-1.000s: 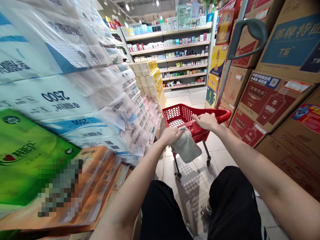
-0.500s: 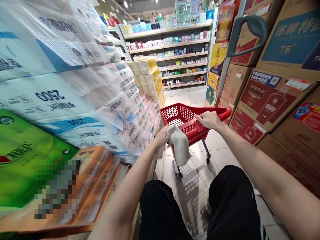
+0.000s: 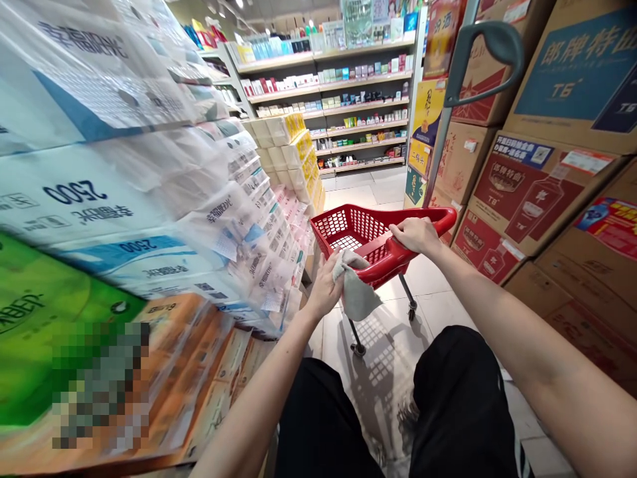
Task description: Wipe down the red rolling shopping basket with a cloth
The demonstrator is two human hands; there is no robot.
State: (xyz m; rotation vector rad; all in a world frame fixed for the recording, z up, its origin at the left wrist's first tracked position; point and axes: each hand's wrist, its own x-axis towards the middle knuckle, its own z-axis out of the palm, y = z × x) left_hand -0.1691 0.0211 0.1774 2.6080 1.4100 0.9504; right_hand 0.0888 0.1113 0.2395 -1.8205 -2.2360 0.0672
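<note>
A red plastic shopping cart (image 3: 358, 229) on small wheels stands on the tiled floor in front of me. My right hand (image 3: 415, 234) is closed around its red handle bar. My left hand (image 3: 326, 287) is closed on a grey-white cloth (image 3: 355, 285) and presses it against the near left edge of the cart. The cloth hangs down below the rim. My arms reach forward over my black trousers.
Stacked packs of tissue and paper rolls (image 3: 149, 199) wall the left side. Cardboard boxes (image 3: 547, 172) are piled on the right, with a grey trolley handle (image 3: 490, 56) before them. Stocked shelves (image 3: 343, 106) close the aisle's far end. Pale floor tiles (image 3: 378, 189) lie ahead.
My left hand has slid with the cloth from the handle bar down to the cart's left edge. The cart and my right hand have shifted slightly left.
</note>
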